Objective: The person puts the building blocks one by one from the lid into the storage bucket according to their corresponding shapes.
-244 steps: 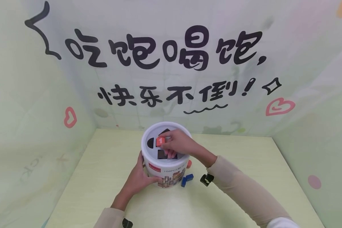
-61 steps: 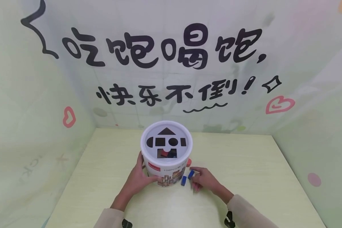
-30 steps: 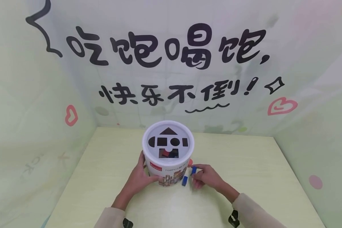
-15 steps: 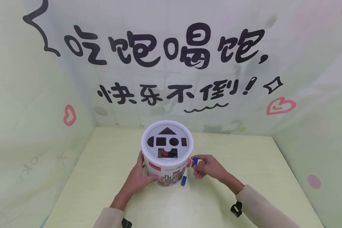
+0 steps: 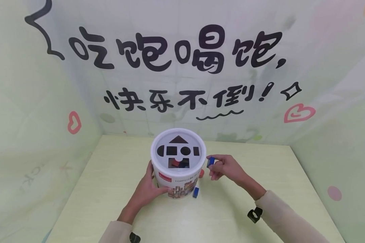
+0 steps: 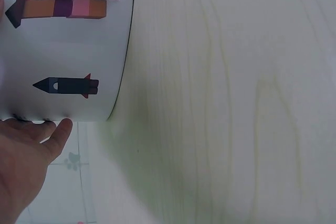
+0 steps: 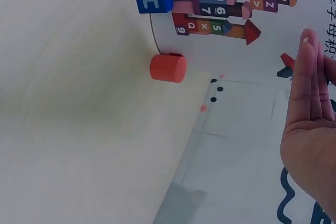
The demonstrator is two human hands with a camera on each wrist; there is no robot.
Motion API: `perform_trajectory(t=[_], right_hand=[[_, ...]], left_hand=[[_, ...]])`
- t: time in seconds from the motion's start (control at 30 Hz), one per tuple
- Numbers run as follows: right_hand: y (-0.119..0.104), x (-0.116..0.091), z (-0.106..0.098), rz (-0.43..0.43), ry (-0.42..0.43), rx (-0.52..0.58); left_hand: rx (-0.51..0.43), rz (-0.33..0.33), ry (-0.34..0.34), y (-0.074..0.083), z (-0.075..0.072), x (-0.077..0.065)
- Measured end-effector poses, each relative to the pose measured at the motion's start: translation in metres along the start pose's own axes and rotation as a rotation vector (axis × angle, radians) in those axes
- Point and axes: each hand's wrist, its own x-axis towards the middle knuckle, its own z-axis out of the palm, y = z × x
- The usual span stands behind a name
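Note:
A white toy-block bucket point(image 5: 186, 173) stands upright on the table, its lid point(image 5: 162, 163) cut with triangle, half-circle, square, round and rectangular holes. My left hand point(image 5: 146, 193) grips the bucket's left side, thumb across the front; its other fingers are mostly hidden behind the wall. Beside the rim on the right, my right hand point(image 5: 228, 167) pinches a blue block point(image 5: 211, 162) between thumb and fingers, above the table. Another blue block point(image 5: 196, 192), marked H in the right wrist view, lies by the bucket's base. Behind it rests a red cylinder block point(image 7: 168, 68).
Red and dark pieces show through the lid's lowest hole. The pale wooden table point(image 5: 109, 168) reaches a printed cloth backdrop point(image 5: 246, 130) at the back, with cloth walls on both sides. Black wrist mounts point(image 5: 254, 215) sit on the sleeves.
Earlier my right hand held a red block marked 1 over the lid; it is gone from that hand. Since then the hand has picked up a blue block and raised it. The left hand stays put.

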Motion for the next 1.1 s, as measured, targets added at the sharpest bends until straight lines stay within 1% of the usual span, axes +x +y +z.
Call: perform_trajectory(t=[0.33, 0.7, 0.93, 1.1], right_hand=[[-0.018, 0.0, -0.014, -0.028, -0.006, -0.016], [-0.036, -0.004, -0.021, -0.063, -0.007, -0.009], [-0.047, -0.002, -0.025, -0.083, -0.039, 0.003], [-0.054, 0.001, -0.024, -0.101, -0.063, 0.006]], left_hand=[[0.001, 0.025, 0.001, -0.001, 0.0, 0.0], [0.005, 0.001, 0.0, -0.001, 0.0, -0.001], [0.007, -0.005, -0.002, -0.001, 0.0, -0.001], [0.008, -0.006, -0.002, -0.001, 0.001, 0.0]])
